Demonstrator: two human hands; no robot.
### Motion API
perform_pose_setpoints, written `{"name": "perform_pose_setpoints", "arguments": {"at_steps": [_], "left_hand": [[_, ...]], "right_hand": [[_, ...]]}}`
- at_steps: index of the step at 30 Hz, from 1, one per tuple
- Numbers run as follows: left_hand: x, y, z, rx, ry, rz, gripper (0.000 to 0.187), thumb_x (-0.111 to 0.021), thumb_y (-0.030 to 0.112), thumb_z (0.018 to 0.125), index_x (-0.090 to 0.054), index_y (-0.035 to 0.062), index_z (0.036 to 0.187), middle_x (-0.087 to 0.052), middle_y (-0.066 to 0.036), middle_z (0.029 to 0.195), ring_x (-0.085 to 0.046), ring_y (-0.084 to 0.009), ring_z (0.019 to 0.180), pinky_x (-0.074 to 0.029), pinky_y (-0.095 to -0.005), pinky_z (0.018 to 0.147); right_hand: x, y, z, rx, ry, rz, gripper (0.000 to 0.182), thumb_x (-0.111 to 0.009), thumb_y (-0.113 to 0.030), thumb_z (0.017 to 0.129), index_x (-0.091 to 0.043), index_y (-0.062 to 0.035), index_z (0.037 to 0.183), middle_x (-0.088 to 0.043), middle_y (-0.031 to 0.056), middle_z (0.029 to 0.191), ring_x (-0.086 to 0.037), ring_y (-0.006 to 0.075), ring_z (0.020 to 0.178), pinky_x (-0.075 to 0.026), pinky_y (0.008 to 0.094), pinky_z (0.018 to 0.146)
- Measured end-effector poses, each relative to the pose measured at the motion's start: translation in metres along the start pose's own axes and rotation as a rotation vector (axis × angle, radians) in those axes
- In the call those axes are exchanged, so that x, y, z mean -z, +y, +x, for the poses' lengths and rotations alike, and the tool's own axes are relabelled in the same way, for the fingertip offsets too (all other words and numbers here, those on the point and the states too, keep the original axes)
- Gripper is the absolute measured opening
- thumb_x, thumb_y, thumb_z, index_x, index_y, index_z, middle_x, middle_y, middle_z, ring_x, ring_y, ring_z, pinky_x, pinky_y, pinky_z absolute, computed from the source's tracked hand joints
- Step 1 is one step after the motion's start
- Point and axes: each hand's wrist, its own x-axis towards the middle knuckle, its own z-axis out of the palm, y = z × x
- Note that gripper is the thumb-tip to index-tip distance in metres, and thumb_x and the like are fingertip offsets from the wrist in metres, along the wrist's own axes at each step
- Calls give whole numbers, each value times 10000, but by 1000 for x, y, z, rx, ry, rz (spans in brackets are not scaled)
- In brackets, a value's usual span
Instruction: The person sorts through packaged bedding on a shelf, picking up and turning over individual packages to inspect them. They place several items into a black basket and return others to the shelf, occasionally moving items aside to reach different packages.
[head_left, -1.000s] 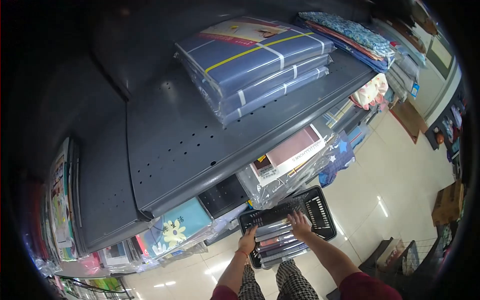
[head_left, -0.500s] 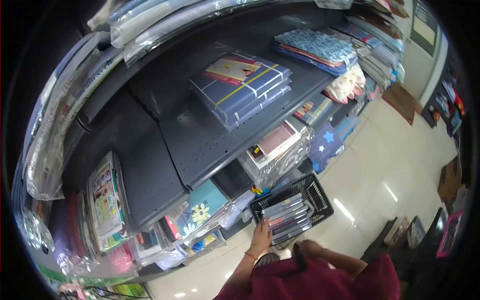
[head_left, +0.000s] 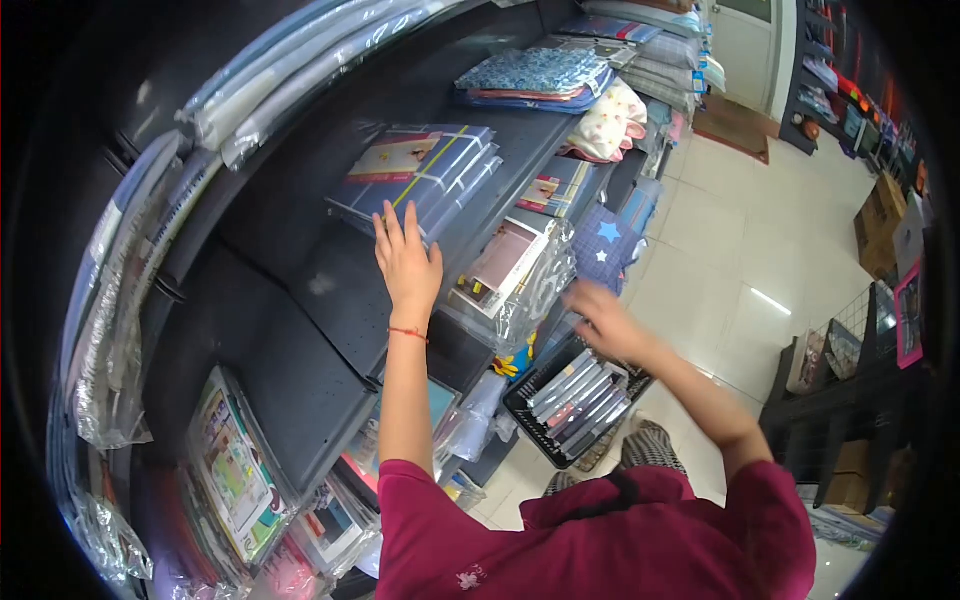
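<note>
My left hand [head_left: 408, 262] reaches forward with fingers spread, its fingertips at the near edge of a stack of blue packaged fabric sets [head_left: 415, 170]. That stack has yellow and white bands and a red picture label on top. My right hand [head_left: 607, 324], slightly blurred, hangs over the far side of a black plastic basket [head_left: 527, 418], fingers loosely apart and holding nothing. Several slim grey and white packages [head_left: 580, 405] lie side by side in the basket, which stands on the floor by my feet.
A dark metal shelf [head_left: 300, 260] carries folded patterned fabrics [head_left: 540, 75] farther back and children's printed packs [head_left: 235, 465] at left. Bagged textiles [head_left: 290, 75] overhang from above. A lower shelf holds a boxed pink set [head_left: 505, 255]. Cardboard boxes [head_left: 880, 225] stand across the tiled aisle [head_left: 715, 250].
My left hand has risen from the basket packages to the stack on the shelf. My right hand has lifted from near my waist to above the basket. The view has shifted.
</note>
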Motion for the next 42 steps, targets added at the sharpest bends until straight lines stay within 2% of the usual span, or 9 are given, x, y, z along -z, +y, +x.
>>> {"name": "perform_pose_setpoints", "arguments": {"at_steps": [8,13,17,20,24,25,29,38,42], "left_hand": [[-2,15,9,137,-14,222,456,-549,-29,771,-518,83,1213,-513,-100,1178,-473,-318,1135,-398,-414,961],[17,74,-25,118,64,296,437,-608,-44,696,-552,39,1121,-514,-139,1089,-475,-333,974,-420,-421,860],[35,159,-78,99,29,197,466,-693,-22,671,-603,106,1109,-534,-116,1114,-481,-338,1062,-404,-428,889],[27,236,-119,20,84,86,428,-716,64,641,-674,190,1048,-546,-50,1084,-515,-283,1010,-428,-420,831],[16,336,-148,-14,76,-174,374,-671,95,678,-679,235,1024,-514,-13,1006,-506,-193,913,-463,-298,707],[7,349,-158,20,46,-337,359,-765,107,588,-707,209,927,-565,-30,896,-548,-221,811,-458,-330,615],[-18,385,-191,320,-168,-446,578,-728,189,649,-565,152,1202,-506,-99,1100,-505,-276,963,-444,-374,808],[-146,400,-279,724,-509,-444,857,-666,177,747,-184,119,1454,-409,-220,1309,-493,-361,1114,-460,-417,900],[-206,393,-331,827,-681,-335,800,-535,65,807,-137,266,1471,-389,-291,1334,-541,-397,1100,-523,-419,798]], "right_hand": [[4,41,263,268,266,-268,602,-621,-37,716,-463,-135,1288,-405,143,1358,-313,370,1312,-244,499,1090],[14,63,234,405,369,-203,544,-638,-18,632,-587,-172,1151,-542,60,1133,-457,286,1132,-347,457,999],[47,102,167,597,468,-77,534,-640,-29,519,-656,-165,1035,-579,39,1002,-532,276,951,-446,414,834],[109,121,107,611,466,-113,467,-674,-40,548,-683,-195,989,-605,8,1061,-535,267,994,-424,427,861],[185,149,45,696,245,-266,321,-654,-87,646,-668,-169,956,-622,32,1131,-548,283,1103,-366,472,976],[200,152,38,768,174,-321,289,-648,-116,665,-660,-165,950,-623,36,1131,-548,283,1114,-352,473,996],[214,149,23,813,-189,-384,257,-607,-139,706,-644,-171,959,-610,26,1129,-531,250,1138,-341,476,1015],[63,224,1,877,-721,-281,253,-559,-123,742,-645,-176,974,-586,11,1081,-501,211,1136,-317,467,1062],[-39,262,-34,883,-848,-194,251,-564,-133,750,-649,-161,985,-594,33,1083,-494,228,1159,-294,467,1076]]}}
